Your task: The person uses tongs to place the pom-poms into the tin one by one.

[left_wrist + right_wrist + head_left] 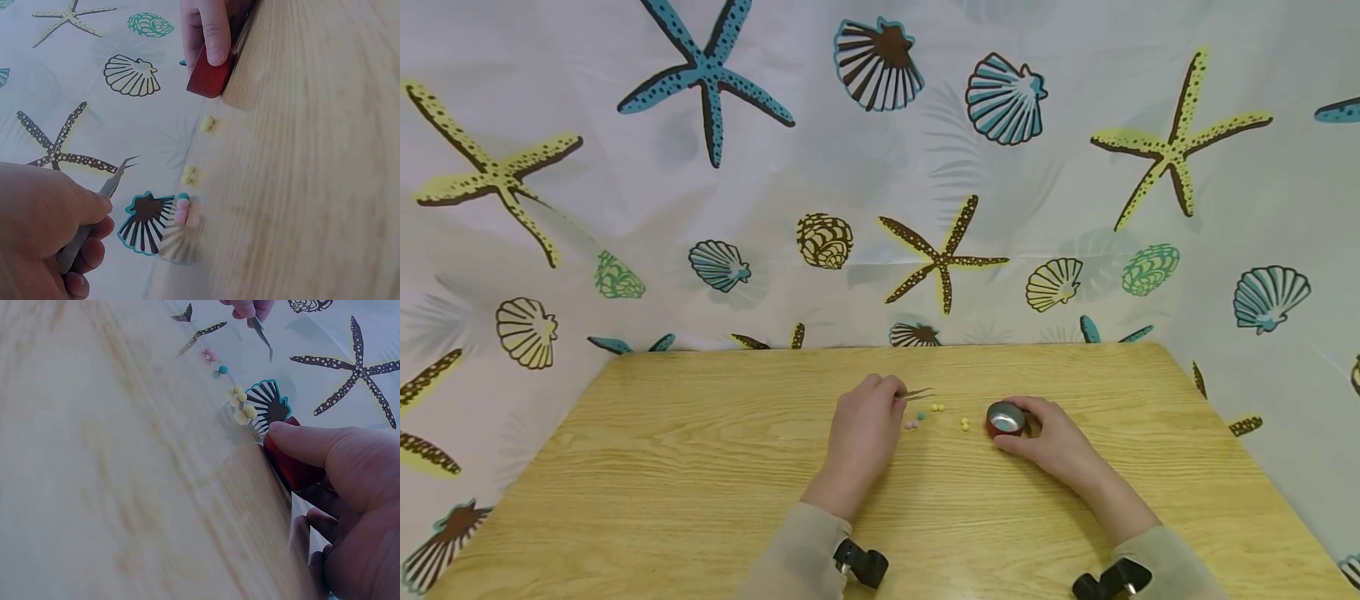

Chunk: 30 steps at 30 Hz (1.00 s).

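My left hand (867, 425) pinches a pair of metal tweezers (92, 220) between thumb and fingers. The bent tweezer tips stand slightly apart, with nothing between them. To the right, my right hand (1060, 446) grips the side of a small round red tin (1004, 419) with a silvery inside, its opening facing up. Small round beads lie on the table between the hands: pink beads (912, 425) and a blue bead (921, 416) near the left hand, a yellow pair (937, 407) farther back, and more yellow beads (965, 424) near the tin.
The wooden table (700, 467) reaches back to a white cloth (820, 175) printed with starfish and shells, which also hangs at both sides. A black wrist camera (861, 563) sits on the left sleeve, and another black camera (1112, 578) on the right sleeve.
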Available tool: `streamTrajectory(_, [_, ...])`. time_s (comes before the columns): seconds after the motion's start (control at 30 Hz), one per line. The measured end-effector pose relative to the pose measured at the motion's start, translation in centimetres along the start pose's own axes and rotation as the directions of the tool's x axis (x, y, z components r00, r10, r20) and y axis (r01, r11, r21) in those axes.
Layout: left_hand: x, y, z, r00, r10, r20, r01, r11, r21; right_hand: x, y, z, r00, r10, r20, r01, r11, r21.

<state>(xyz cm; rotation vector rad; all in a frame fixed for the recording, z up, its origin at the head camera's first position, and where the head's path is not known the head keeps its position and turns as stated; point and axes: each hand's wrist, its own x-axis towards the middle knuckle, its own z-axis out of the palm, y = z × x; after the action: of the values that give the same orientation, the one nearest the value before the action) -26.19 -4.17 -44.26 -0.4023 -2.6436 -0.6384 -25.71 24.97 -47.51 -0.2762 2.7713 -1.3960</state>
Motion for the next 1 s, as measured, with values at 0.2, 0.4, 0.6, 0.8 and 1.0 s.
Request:
streamTrajectory(0.2, [-0.6,-1.0,0.0,0.999,-0.025,0.021,0.025,1.000,0.003,-0.1,0.1,0.0,1.000,0.009,0.000,-0.009,1.000,-0.001])
streamTrajectory(0.4, [-1.1,-1.9,0.4,0.999,-0.028,0.044,0.027,0.999,0.023,-0.1,0.1,0.0,1.000,0.018,0.001,-0.018,1.000,-0.010])
streamTrajectory(0.6, [-1.4,-2.4,0.5,0.997,-0.032,0.075,0.032,0.999,0.003,0.0,0.1,0.1,1.000,0.013,0.005,-0.013,1.000,-0.005])
streamTrajectory(0.8, [-1.6,-2.6,0.6,0.996,-0.017,0.084,0.017,1.000,-0.004,0.1,0.0,0.0,1.000,0.009,0.005,-0.009,1.000,-0.001])
streamTrajectory(1.0, [-1.7,-2.8,0.7,0.996,-0.012,0.093,0.011,1.000,0.008,0.0,-0.1,0.0,1.000,0.015,0.004,-0.014,1.000,-0.014])
